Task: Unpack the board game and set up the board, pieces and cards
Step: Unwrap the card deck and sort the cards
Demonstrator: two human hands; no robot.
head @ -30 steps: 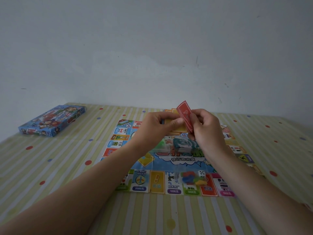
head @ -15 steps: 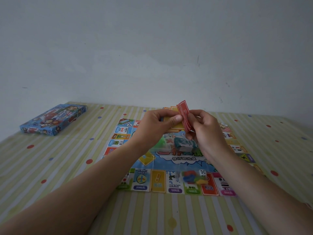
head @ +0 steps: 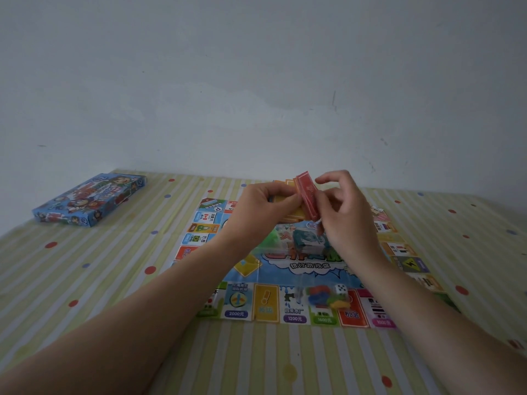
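Striped table (head: 114, 280): game board (head: 236, 305), box (head: 91, 199).

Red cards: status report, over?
Left hand grips orange paper cards. Right hand pinches red paper card stack. Colourful game board unfolded, nothing in the way.

head view | person's eye level | faces forward-down across table (head: 85, 280) | board (head: 236, 302) close | wall (head: 256, 67) fills top half

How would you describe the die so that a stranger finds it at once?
Find the game board on the striped cloth. On its near edge lies a heap of coloured pieces. The die rests at the heap's right side, the only white cube with black dots.
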